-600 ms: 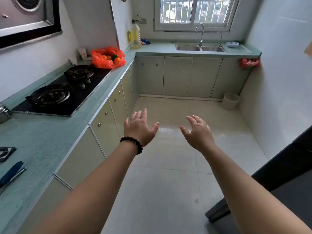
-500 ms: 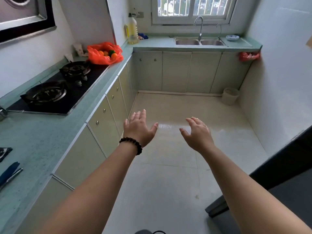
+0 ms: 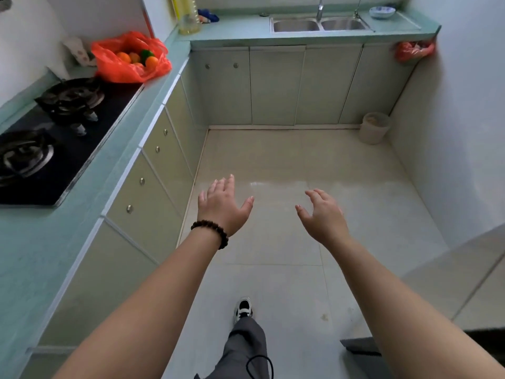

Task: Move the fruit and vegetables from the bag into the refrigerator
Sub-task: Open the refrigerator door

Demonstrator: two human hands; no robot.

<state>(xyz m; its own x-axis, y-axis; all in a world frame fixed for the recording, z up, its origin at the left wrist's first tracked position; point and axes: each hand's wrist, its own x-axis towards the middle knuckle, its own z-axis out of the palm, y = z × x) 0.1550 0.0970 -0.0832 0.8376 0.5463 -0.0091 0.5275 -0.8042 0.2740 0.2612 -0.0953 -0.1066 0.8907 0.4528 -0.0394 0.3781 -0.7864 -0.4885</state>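
A: What's closest to the camera?
B: A grey trouser leg [image 3: 246,340] and a black-and-white sneaker [image 3: 243,309] stepping on the pale tiled floor [image 3: 287,160]

A: And the hands?
B: Both reach forward over the floor. The left hand [image 3: 222,205], with a dark beaded bracelet [image 3: 211,231] at the wrist, has its fingers spread and grasps nothing. The right hand [image 3: 323,214] is loosely curled, fingers apart, also empty

A: Where's the produce?
B: Well ahead on the left, in the crumpled orange plastic bag [image 3: 131,57] that sits open on the pale green countertop [image 3: 35,242], just beyond the black gas stove [image 3: 49,132]. Round orange fruits [image 3: 136,59] and one green piece [image 3: 146,53] show inside

A: Farther back?
B: A steel double sink [image 3: 319,24] on the far counter, a beige bin [image 3: 373,127] on the floor below it
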